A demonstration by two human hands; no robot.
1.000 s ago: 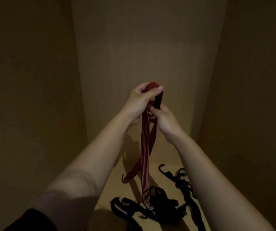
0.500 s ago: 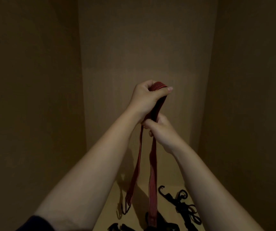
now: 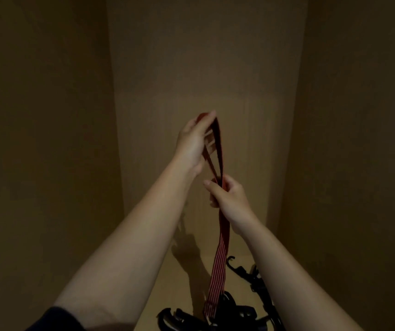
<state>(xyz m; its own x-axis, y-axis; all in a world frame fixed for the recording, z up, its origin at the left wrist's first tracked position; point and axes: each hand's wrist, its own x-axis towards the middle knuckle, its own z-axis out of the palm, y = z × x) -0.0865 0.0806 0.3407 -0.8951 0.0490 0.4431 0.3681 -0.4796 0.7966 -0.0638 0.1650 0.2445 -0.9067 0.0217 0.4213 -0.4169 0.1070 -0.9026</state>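
Strap (image 3: 219, 271), red with thin pale stripes, hung in the air inside a brown cupboard (image 3: 203, 68), held by both hands. At the top the left hand (image 3: 192, 142) pinched the bend of the strap, with the thumb on top and the fingers under it. From that bend two parts of the strap ran down and met lower down. There the right hand (image 3: 229, 197) had its fingers curled round both parts and squeezed them together. Below the right hand the strap went down as a long tail, and its end came close to a pile of black straps (image 3: 239, 311) on the cupboard floor (image 3: 182, 295). A black hook (image 3: 230, 260) stuck up from that pile, just beside the red tail. I could not tell if the red end touched the pile or had a hook of its own, because it was dark there. It looked like the job was to fold the strap up small. One fold looked done, the one at the top. Most of the strap hung loose, so I think many folds were left. The black straps lay in a messy heap and looked like nobody had folded them yet.
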